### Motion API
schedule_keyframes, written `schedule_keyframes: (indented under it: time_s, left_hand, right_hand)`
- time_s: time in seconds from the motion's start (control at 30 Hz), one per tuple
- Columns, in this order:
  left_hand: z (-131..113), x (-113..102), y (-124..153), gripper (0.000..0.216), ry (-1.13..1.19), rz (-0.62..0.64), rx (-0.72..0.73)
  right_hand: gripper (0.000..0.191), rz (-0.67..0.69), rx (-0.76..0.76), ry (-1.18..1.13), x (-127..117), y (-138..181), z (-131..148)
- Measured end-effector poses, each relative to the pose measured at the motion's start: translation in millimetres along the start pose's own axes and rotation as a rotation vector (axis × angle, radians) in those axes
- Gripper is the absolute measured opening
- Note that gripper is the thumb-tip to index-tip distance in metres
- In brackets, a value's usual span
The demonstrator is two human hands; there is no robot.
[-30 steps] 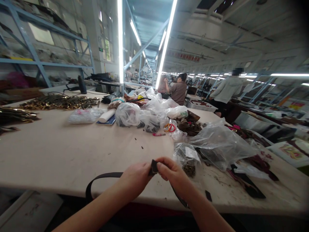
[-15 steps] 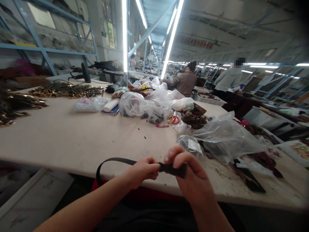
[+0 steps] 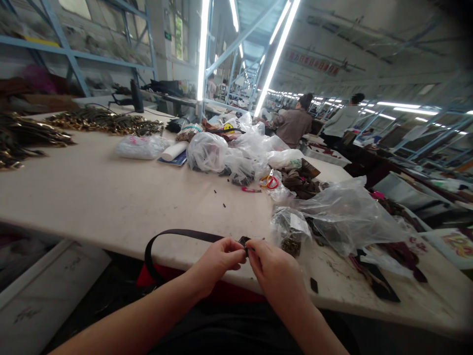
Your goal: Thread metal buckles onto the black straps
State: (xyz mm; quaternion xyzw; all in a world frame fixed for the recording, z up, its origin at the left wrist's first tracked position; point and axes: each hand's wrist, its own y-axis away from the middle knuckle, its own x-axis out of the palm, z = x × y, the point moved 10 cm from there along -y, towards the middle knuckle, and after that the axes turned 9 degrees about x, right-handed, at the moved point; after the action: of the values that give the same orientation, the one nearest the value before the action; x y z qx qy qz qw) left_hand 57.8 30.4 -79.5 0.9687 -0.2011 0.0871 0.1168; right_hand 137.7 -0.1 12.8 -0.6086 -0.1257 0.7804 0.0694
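Observation:
A long black strap [image 3: 188, 232] loops out to the left and hangs over the near table edge. My left hand [image 3: 221, 259] pinches it close to its end. My right hand [image 3: 275, 268] is closed, fingertips meeting those of the left on the strap's end. A small dark square part, perhaps a buckle or loop, shows between the fingertips; most of it is hidden. To the right of my right hand, a small black flat piece [image 3: 314, 285] lies on the table. Beyond the hands is a clear bag of small metal parts [image 3: 291, 236].
On the pale table [image 3: 121, 197] lie red-handled scissors [image 3: 270, 181], a pink cutter [image 3: 251, 190], clear plastic bags [image 3: 343, 212] and a white roll [image 3: 175, 151]. Metal-tipped straps [image 3: 107, 122] are piled at the far left. Two people stand beyond.
My right hand has turned and come in against the left fingertips. The dark flat piece formerly in it is gone from the hand, and a black piece now shows on the table.

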Motion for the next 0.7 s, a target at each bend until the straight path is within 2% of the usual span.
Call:
schedule_keyframes:
  time_s: [0.2,0.33,0.5,0.6,0.7]
  left_hand:
    - [4,-5,-4,0.016,0.022,-0.035,0.007]
    - [7,-9,-5,0.020,0.052,-0.074,0.003]
    - [-4,-2,-3,0.022,0.023,0.013,0.066]
    - [-1,1,-5,0.025,-0.031,0.001,0.083]
    - [-6,-7,-13,0.034,-0.079,-0.009,0.147]
  right_hand:
    - [0.024,-0.165,0.058,-0.065,-6,0,-5]
    - [0.024,-0.055,0.070,-0.126,12,-1,-7]
    - [0.030,-0.074,0.137,-0.219,15,0,-18]
    - [0.032,0.010,0.079,-0.225,24,2,-10]
    - [0.036,0.081,0.011,-0.165,27,2,-2]
